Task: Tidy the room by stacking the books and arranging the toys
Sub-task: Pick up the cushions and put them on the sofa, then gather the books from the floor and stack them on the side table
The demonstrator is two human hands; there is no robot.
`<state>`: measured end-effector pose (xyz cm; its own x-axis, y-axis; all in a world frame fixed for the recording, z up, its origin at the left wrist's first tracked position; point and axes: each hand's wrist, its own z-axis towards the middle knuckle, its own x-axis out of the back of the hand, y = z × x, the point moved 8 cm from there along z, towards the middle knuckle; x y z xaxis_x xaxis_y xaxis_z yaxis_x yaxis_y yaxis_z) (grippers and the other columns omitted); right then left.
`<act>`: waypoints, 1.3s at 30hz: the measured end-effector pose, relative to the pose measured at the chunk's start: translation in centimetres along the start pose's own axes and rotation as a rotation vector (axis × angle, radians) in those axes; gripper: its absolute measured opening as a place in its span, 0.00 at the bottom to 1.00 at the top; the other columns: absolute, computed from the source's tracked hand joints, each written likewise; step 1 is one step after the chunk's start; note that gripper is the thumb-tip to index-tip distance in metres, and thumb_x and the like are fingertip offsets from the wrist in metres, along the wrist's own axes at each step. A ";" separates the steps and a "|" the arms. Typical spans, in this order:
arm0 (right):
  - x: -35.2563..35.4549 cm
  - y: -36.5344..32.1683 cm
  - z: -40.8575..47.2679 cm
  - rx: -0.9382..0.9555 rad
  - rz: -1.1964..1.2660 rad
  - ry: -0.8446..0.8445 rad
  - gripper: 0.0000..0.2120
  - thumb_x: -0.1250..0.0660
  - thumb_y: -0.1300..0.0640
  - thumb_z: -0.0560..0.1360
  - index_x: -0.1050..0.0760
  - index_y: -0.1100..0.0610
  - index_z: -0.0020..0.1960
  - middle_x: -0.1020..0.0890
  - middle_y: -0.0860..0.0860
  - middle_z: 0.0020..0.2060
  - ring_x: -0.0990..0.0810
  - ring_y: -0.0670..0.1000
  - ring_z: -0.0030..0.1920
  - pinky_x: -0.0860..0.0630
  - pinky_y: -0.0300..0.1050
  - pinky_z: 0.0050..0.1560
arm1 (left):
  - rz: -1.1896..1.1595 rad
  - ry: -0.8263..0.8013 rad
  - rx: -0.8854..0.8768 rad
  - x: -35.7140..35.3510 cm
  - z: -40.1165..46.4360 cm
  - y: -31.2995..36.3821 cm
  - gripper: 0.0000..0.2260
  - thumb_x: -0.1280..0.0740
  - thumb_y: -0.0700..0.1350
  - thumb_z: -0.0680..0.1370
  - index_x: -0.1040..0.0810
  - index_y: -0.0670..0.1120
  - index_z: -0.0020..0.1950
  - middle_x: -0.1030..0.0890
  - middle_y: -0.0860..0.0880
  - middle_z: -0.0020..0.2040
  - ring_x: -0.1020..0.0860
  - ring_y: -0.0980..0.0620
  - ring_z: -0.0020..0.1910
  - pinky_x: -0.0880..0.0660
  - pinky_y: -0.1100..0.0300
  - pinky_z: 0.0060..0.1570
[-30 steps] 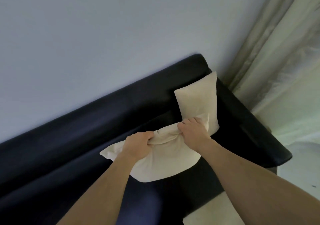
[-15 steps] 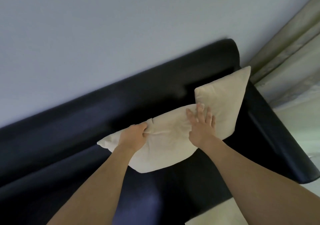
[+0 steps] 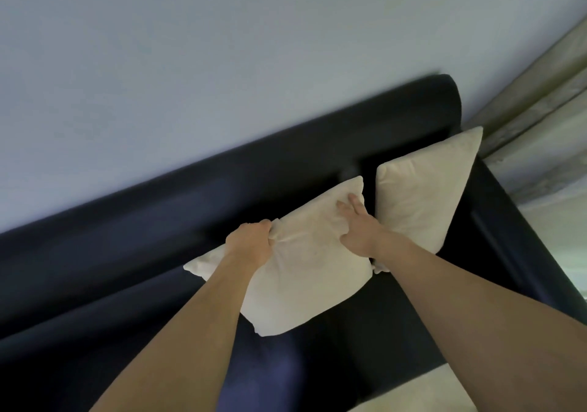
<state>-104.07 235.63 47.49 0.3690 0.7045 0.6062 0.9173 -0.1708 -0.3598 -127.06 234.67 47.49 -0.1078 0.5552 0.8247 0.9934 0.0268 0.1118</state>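
Two hands on cushion (image 3: 305,271), L hand (image 3: 251,243) gripping, R hand (image 3: 359,230) flat.

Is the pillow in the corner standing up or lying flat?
Standing up. The corner pillow leans against the dark sofa back, one corner pointing upward.

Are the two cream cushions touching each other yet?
Apart along their upper edges: the head view shows dark sofa between the held cushion and the corner cushion. Lower down, the right hand hides their edges.

cream cushion (image 3: 305,271) | creased, tilted | on dark sofa (image 3: 127,284) | just beside second cream cushion (image 3: 422,189)
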 end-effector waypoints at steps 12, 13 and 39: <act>-2.8 5.5 -7.5 -0.119 0.212 0.008 0.30 0.37 0.54 0.73 0.41 0.50 0.73 0.32 0.51 0.68 0.29 0.54 0.61 0.29 0.54 0.64 | 0.197 0.208 -0.182 1.6 -4.0 8.0 0.24 0.42 0.52 0.82 0.38 0.45 0.77 0.32 0.46 0.74 0.34 0.43 0.73 0.42 0.45 0.76; -3.8 7.8 -6.8 -0.126 0.216 0.014 0.29 0.36 0.51 0.72 0.40 0.49 0.71 0.30 0.52 0.66 0.29 0.51 0.57 0.27 0.53 0.61 | 0.197 0.206 -0.206 1.4 -4.8 9.1 0.24 0.43 0.53 0.83 0.39 0.45 0.77 0.32 0.46 0.74 0.35 0.44 0.74 0.43 0.45 0.77; -20.6 33.9 -53.5 -0.545 0.579 0.433 0.37 0.36 0.56 0.75 0.50 0.55 0.79 0.40 0.58 0.76 0.38 0.60 0.75 0.37 0.53 0.72 | 0.289 0.234 -0.845 -12.2 -39.7 40.4 0.20 0.43 0.53 0.84 0.30 0.45 0.72 0.24 0.47 0.67 0.25 0.47 0.65 0.26 0.52 0.64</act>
<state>-72.53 178.46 60.79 0.7177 0.1046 0.6884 0.4739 -0.7978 -0.3728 -87.18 196.00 63.95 0.0435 0.2614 0.9643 0.6338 -0.7533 0.1756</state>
